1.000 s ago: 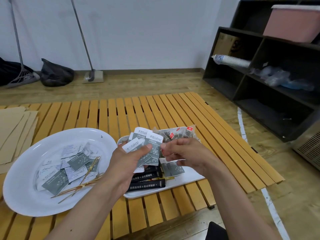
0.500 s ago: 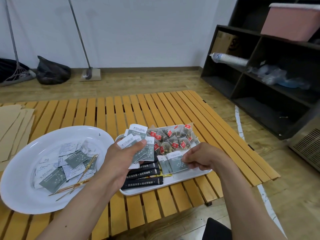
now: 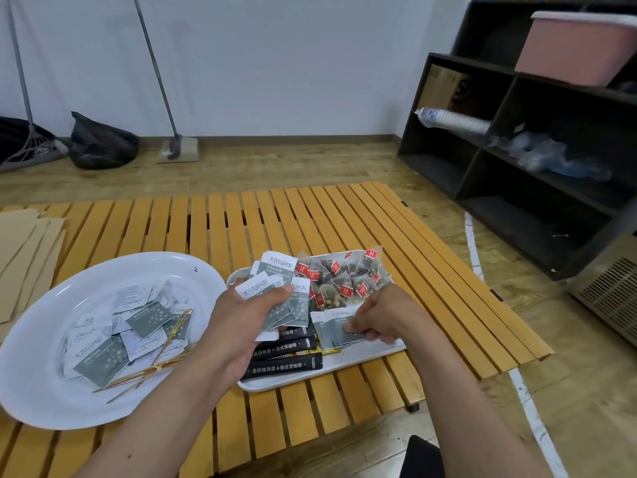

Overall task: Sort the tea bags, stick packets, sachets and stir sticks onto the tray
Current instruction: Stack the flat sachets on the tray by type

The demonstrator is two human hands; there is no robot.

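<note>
Hands meet over the white tray [image 3: 374, 357] at centre frame, both forearms rising from the bottom edge. The left hand [image 3: 241, 326], palm turned up and toward the camera, grips a fanned bunch of grey-and-white sachets [image 3: 275, 291] between thumb and curled fingers, holding them above the tray's left end. The right hand [image 3: 382, 315], knuckles up and wrist bent down, pinches one sachet on the tray [image 3: 339, 326] with its fingertips, just beside two more lying flat there. Behind that hand, toward the tray's upper right, sits a heap of clear tea bags [image 3: 339, 274] with red tags. Black stick packets [image 3: 286, 353] lie stacked along the tray's lower left, partly under the left wrist. At the left of the frame a large white plate [image 3: 38, 384] holds loose sachets and thin wooden stir sticks [image 3: 162, 360]. Tray and plate rest on a slatted wooden table [image 3: 241, 229].
</note>
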